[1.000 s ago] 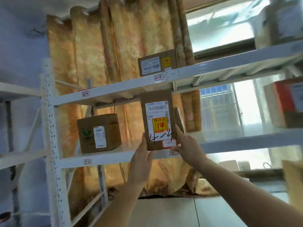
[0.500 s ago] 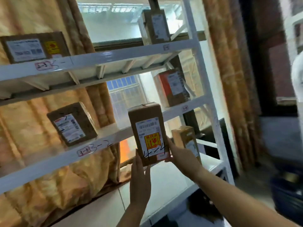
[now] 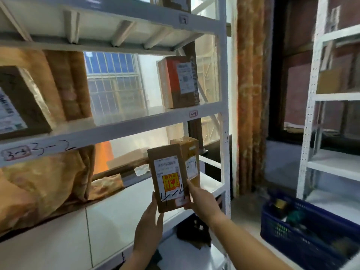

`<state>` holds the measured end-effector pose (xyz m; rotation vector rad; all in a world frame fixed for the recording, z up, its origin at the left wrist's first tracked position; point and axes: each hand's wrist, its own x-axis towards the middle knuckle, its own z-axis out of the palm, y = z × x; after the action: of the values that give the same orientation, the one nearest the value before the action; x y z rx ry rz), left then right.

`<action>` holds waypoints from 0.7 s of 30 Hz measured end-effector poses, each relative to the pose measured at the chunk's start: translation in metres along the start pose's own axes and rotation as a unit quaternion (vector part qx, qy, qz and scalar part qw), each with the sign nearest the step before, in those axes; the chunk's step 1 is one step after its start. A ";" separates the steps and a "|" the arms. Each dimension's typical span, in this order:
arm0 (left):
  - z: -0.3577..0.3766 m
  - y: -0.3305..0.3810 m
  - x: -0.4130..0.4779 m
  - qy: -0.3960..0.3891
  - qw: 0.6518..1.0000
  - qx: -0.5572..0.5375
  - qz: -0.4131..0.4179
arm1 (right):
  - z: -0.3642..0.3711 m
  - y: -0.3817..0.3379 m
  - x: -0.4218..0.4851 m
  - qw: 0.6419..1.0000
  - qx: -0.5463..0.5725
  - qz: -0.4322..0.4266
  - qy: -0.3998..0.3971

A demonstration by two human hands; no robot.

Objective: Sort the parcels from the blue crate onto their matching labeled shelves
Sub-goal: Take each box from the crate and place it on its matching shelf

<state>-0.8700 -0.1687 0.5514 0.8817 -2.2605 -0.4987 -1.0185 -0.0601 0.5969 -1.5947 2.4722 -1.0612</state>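
Between the two hands, head view: one brown parcel (image 3: 169,178) stands upright, label side to the camera, "4-4" handwritten across its lower part. An orange-and-yellow sticker sits just above that writing.

Left hand (image 3: 149,228): grips the parcel's lower left corner, thumb up along the front edge. The other fingers are hidden behind the box.

Right hand (image 3: 202,199): holds the lower right corner, one finger lying up the right edge.

The parcel's base is level with the front of a white shelf board (image 3: 109,215). Contact with the board cannot be told.

Just behind the held parcel, to its right: a second brown box (image 3: 190,154), upright on the same board, almost touching it.

Above the grip: a shelf edge carrying a small tag (image 3: 193,114) that reads roughly "3-4". An orange-and-brown box (image 3: 178,81) stands on that shelf.

Up and far left of the grip: a tilted brown box (image 3: 19,102). The edge below it carries a tag "3-3" (image 3: 15,154), with "3-2" handwritten beside it.

Down and right of the grip, well apart, on the floor: the blue crate (image 3: 303,230), contents blurred.

Beyond the crate: another white rack (image 3: 311,117).
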 end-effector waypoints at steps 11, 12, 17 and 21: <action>0.128 -0.066 0.093 -0.043 0.982 -0.058 -0.173 | 0.101 0.105 0.129 0.996 0.044 -0.011 -0.083; 0.138 -0.070 0.099 -0.045 0.982 -0.055 -0.177 | 0.115 0.116 0.139 0.995 0.059 -0.002 -0.086; 0.175 -0.084 0.127 -0.008 0.985 -0.034 -0.170 | 0.159 0.157 0.177 0.994 0.068 0.003 -0.088; 0.195 -0.096 0.140 0.022 0.986 -0.015 -0.163 | 0.181 0.180 0.195 0.995 0.042 -0.031 -0.091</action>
<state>-1.0396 -0.3134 0.4204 1.2423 -2.0718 -0.6502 -1.1912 -0.2686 0.4255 -1.6719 2.2474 -0.9651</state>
